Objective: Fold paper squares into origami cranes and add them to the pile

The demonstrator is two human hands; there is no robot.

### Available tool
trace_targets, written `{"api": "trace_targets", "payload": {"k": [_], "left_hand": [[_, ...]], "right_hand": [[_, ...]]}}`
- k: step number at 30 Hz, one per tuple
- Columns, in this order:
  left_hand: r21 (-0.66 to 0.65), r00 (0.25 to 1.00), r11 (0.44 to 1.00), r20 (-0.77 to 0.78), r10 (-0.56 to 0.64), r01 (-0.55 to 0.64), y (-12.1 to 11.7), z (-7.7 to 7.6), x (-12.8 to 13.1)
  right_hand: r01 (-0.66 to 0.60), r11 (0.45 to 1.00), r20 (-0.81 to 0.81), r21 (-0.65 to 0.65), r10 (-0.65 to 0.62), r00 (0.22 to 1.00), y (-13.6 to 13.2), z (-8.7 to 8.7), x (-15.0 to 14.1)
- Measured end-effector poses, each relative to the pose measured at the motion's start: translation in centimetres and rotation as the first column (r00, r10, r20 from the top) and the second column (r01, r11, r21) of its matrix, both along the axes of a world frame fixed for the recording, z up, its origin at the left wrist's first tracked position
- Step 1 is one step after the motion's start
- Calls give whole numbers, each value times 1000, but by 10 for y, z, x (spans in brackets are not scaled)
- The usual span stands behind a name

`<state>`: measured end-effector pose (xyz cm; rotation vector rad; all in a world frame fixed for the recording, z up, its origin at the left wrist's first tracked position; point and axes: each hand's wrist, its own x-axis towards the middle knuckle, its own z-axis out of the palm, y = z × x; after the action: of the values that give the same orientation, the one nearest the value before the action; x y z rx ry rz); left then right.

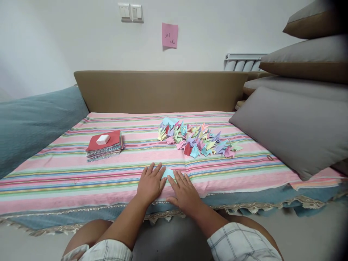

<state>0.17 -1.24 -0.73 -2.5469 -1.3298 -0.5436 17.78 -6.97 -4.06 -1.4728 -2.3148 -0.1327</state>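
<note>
A small piece of light blue paper (pixel 168 173) lies flat on the striped cloth (pixel 108 192) near its front edge. My left hand (pixel 151 184) rests over the paper's left side, fingers stretched out and slightly apart. From the right, my right hand (pixel 183 190) lies flat with its fingers spread, the fingertips on the paper's right side. Most of the sheet is hidden beneath the two hands, so its full shape cannot be made out. Beyond them sits a pile of folded paper cranes (pixel 194 139) in many colours.
To the left, a stack of coloured paper (pixel 104 150) has a white block (pixel 103 139) on top. Grey cushions (pixel 293 123) are piled at the right, with a small ring (pixel 270 157) nearby. A brown backrest (pixel 160 92) runs along the back; a blue-covered armrest (pixel 40 123) borders the left.
</note>
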Motion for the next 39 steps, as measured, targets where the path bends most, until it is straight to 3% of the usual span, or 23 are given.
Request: {"api": "trace_targets", "payload": {"k": [10, 18, 20, 22, 24, 30, 34, 39], "left_hand": [[-9, 988, 993, -103, 113, -115, -9, 3, -11], [2, 968, 969, -38, 248, -248, -12, 8, -32], [54, 982, 981, -18, 189, -188, -15, 11, -27], [73, 998, 997, -63, -22, 27, -19, 12, -16], [34, 973, 979, -126, -193, 199, -22, 9, -5], [-37, 977, 983, -109, -182, 179, -18, -9, 4], [-68, 975, 981, -115, -188, 181, -17, -9, 2], [-127, 969, 975, -141, -201, 183, -17, -6, 2]], "right_hand": [[11, 998, 49, -58, -8, 999, 0, 1, 0], [12, 996, 60, -88, -7, 998, 1, 2, 0], [13, 995, 62, -95, -7, 998, 1, 4, -1], [12, 995, 62, -99, -6, 998, 1, 5, -1], [10, 996, 57, -92, -5, 998, 1, 6, -2], [4, 999, 45, -37, -3, 999, 1, 4, 3], [35, 998, 45, -44, -33, 998, -3, 8, 11], [172, 984, 32, -41, -171, 985, -8, 15, 24]]}}
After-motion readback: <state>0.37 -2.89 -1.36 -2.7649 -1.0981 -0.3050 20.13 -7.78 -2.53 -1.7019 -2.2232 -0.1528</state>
